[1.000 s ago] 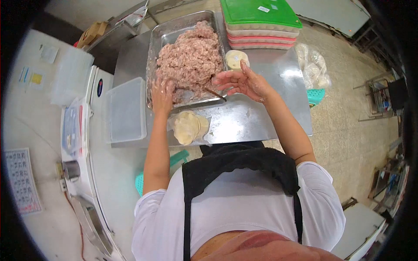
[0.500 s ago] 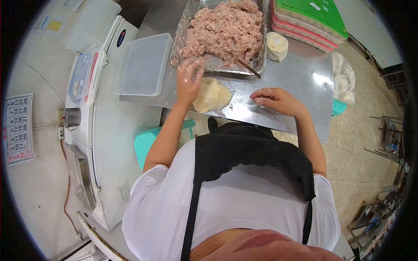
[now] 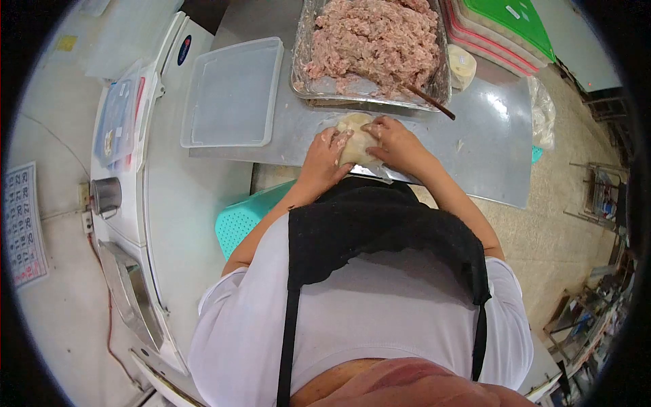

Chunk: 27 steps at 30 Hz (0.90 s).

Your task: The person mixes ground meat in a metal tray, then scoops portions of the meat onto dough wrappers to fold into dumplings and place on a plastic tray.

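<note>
A stack of pale round dough wrappers (image 3: 358, 146) lies near the front edge of the metal table. My left hand (image 3: 329, 154) grips its left side with curled fingers, and my right hand (image 3: 397, 146) holds it from the right, thumb and fingers on the dough. White residue marks the fingers of both hands. Just beyond them is a metal tray (image 3: 366, 90) heaped with ground meat filling (image 3: 376, 44). A brown stick (image 3: 430, 102) rests in the filling and juts over the tray's near right edge.
An empty clear plastic container (image 3: 234, 95) sits left of the tray. A second wrapper stack (image 3: 462, 66) stands right of it, beside stacked boxes with a green lid (image 3: 508, 20). A white fridge (image 3: 196, 197) and teal basket (image 3: 237, 227) are at left.
Both hands have come together on the wrapper stack; the right moved left across the table, and the left came down from beside the tray. The view has shifted slightly.
</note>
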Tool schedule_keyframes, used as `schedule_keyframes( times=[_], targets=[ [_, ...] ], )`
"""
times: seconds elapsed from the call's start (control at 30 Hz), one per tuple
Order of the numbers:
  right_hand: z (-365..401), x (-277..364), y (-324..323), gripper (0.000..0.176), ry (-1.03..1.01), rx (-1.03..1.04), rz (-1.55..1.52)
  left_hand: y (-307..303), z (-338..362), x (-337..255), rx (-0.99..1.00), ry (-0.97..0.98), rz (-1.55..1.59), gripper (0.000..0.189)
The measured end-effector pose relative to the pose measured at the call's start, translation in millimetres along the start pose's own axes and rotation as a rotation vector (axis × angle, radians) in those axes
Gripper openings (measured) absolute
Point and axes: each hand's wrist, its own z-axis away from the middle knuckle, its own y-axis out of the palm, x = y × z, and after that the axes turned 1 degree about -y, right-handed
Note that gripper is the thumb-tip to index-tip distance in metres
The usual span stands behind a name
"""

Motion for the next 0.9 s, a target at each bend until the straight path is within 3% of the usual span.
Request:
schedule_keyframes(
  times=[0.1,0.27,0.33,0.37,0.43,0.53,0.77,0.83,0.87,0.9],
  targets=[
    [5.2,-4.0,-4.7,0.039,0.134,-0.051,-0.161,-0.6,-6.7,15.9,0.036,-0.034,0.16,0.06],
    [27.7,-9.6,-4.5,0.037,0.234,-0.075,-0.157,-8.4,-22.0,37.7,0.069,-0.135,0.349,0.047],
    [32.7,-7.8,-1.8,0.036,0.24,-0.055,-0.157,-4.2,-27.0,33.3,-0.114,-0.161,0.191,0.047],
    [33.2,-9.0,-0.4,0.036,0.242,-0.058,-0.158,-0.1,-29.2,28.3,-0.111,-0.159,0.189,0.047],
    [36.8,-13.0,2.2,0.037,0.204,-0.1,-0.215,-0.7,-37.3,-3.7,-0.009,0.01,-0.054,0.049],
    [40.2,-17.4,0.3,0.037,0.147,-0.086,-0.165,-8.9,-37.3,-39.0,0.167,-0.064,-0.303,0.051],
    [40.8,-25.9,-8.8,0.024,0.112,-0.113,-0.237,-1.1,-38.7,2.2,0.146,-0.147,-0.058,0.043],
    [35.8,-23.4,-13.6,0.026,-0.007,-0.248,-0.127,-7.1,-40.1,4.3,0.07,-0.135,0.183,0.041],
    [33.3,-21.7,-16.5,0.026,-0.009,-0.245,-0.131,-5.6,-39.5,2.8,0.069,-0.14,0.182,0.041],
    [30.1,-17.6,-20.4,0.027,-0.041,-0.281,-0.107,-9.5,-41.9,-8.6,-0.051,-0.077,-0.042,0.042]
  ],
)
